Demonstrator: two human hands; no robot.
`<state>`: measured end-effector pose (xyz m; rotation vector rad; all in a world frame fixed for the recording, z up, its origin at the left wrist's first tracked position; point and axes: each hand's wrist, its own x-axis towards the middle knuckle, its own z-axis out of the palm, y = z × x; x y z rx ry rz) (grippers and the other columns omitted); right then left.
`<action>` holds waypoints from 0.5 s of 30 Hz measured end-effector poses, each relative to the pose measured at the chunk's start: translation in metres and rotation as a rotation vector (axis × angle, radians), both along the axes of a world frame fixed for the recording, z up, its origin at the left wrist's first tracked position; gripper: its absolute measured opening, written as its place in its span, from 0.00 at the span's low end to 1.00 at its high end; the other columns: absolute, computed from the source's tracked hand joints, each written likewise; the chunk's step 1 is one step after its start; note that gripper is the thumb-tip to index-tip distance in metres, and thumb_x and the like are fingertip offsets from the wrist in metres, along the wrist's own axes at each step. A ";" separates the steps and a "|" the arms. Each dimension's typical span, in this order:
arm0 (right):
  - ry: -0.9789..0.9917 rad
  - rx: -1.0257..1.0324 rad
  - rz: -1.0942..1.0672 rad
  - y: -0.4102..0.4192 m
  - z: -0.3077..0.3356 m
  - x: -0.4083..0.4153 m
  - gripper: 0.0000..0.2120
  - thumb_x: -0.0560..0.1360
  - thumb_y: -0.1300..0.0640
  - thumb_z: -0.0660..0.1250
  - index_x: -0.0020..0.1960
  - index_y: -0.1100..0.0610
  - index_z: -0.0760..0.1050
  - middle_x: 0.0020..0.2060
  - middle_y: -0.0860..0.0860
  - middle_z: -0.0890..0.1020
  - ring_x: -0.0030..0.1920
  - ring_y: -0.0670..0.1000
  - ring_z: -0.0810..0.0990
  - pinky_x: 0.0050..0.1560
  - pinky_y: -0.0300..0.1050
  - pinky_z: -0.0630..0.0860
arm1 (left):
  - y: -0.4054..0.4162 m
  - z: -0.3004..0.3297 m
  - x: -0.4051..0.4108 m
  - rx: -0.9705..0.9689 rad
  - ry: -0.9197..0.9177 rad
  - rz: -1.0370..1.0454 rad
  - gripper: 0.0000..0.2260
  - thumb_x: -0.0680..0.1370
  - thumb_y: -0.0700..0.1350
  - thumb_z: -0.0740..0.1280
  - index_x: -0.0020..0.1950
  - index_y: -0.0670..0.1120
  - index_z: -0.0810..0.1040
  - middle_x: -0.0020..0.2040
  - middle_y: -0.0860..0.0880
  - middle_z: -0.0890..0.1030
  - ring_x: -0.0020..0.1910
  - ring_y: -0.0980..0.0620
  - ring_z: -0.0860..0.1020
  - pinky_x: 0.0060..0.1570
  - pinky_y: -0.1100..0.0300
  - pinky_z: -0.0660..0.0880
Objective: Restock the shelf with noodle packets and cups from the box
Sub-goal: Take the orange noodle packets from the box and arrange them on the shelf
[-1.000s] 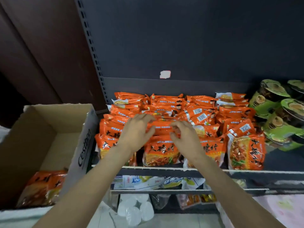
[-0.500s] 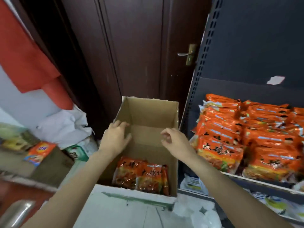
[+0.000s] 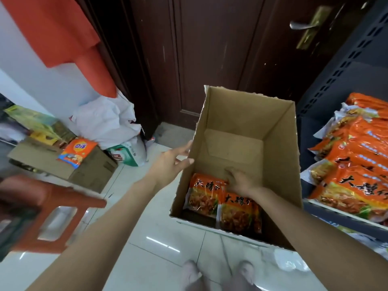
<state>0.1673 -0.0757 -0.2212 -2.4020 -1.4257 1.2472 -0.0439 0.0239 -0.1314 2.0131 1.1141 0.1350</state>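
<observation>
An open cardboard box (image 3: 279, 131) stands on the floor beside the shelf. At its near end lie a few orange noodle packets (image 3: 202, 196). My right hand (image 3: 240, 181) is down inside the box, resting on the top edge of the packets; its fingers are partly hidden, so a grip does not show. My left hand (image 3: 171, 164) is at the box's left wall, thumb over the rim and fingers stretched along the outside. The dark shelf (image 3: 336, 208) at the right holds stacked orange noodle packets (image 3: 354, 164).
A dark wooden door (image 3: 210, 59) stands behind the box. At left are a red plastic stool (image 3: 48, 206), a cardboard carton (image 3: 63, 162) with an orange bag on it, and white sacks (image 3: 109, 120). Pale floor tiles and my feet (image 3: 216, 274) lie below.
My view turned from the shelf to the box. My right hand dropped into the box onto the packets; my left hand moved out to the box's left wall.
</observation>
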 end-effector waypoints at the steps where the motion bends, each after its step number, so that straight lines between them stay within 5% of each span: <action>1: 0.013 -0.024 0.021 0.001 -0.005 -0.001 0.37 0.74 0.57 0.70 0.76 0.55 0.54 0.73 0.56 0.64 0.71 0.56 0.65 0.69 0.45 0.63 | 0.000 0.000 0.000 -0.002 0.000 0.002 0.24 0.79 0.52 0.62 0.75 0.57 0.59 0.66 0.53 0.75 0.50 0.56 0.75 0.54 0.61 0.70; 5: 0.010 -0.138 0.110 0.007 -0.016 -0.007 0.37 0.72 0.59 0.71 0.75 0.58 0.57 0.72 0.57 0.66 0.71 0.56 0.65 0.70 0.46 0.63 | -0.001 0.000 0.001 0.006 0.003 0.009 0.24 0.80 0.51 0.61 0.75 0.57 0.59 0.67 0.52 0.74 0.55 0.52 0.78 0.56 0.59 0.71; 15: -0.190 -0.097 0.056 0.007 -0.026 0.000 0.08 0.74 0.65 0.64 0.51 0.59 0.79 0.50 0.57 0.82 0.54 0.56 0.80 0.52 0.43 0.74 | -0.001 -0.001 0.001 0.010 0.008 0.015 0.24 0.80 0.52 0.60 0.75 0.58 0.59 0.67 0.52 0.74 0.54 0.53 0.78 0.54 0.61 0.69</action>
